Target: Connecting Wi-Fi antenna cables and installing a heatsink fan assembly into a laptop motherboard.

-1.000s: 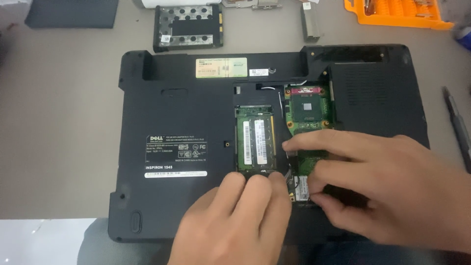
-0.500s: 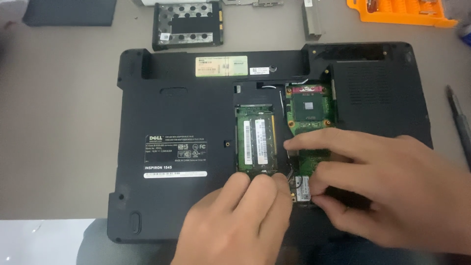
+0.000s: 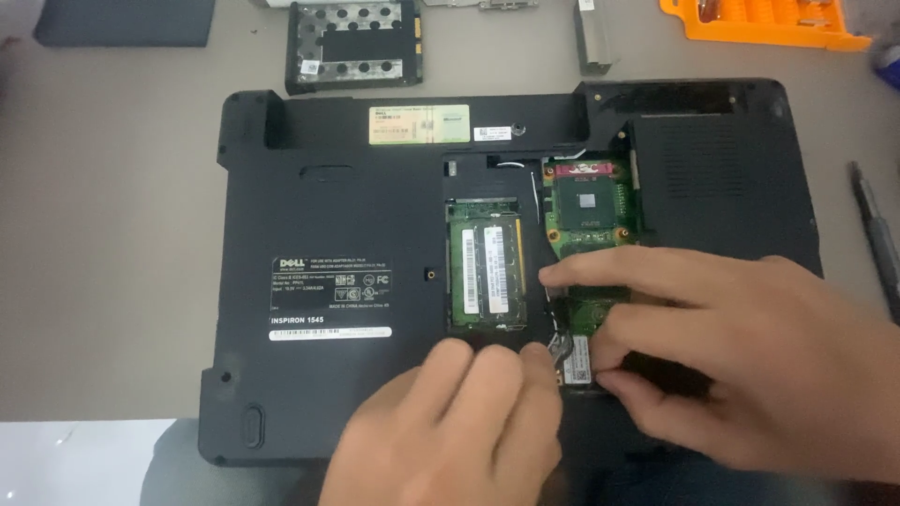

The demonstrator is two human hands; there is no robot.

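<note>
Head view looked down on a black laptop [image 3: 356, 281] lying upside down on a grey table [image 3: 103, 234], its long axis running left to right and its hinge edge turned away from the person. An open service bay near the middle showed two green memory modules [image 3: 487, 272], their long axes running front to back, and beside them on the right a green circuit board [image 3: 591, 201] with a square chip.

The left hand [image 3: 450, 436] came in from the near edge, fingers curled narrow, their tips pinched at a thin cable end [image 3: 560, 345] just beside a small wireless card [image 3: 578, 361] at the bay's near right corner. The right hand [image 3: 741, 356] lay across the bay's right side, forefinger stretched out flat onto the board and the other fingertips pressed close at the card's right edge; whether it gripped anything could not be told.

Room was tight inside the bay. Bare table lay open to the left. Beyond the far edge sat a metal drive caddy [image 3: 354, 45], a dark flat cover [image 3: 127, 21] and an orange tray [image 3: 764, 21]; a screwdriver [image 3: 877, 239] lay to the right.
</note>
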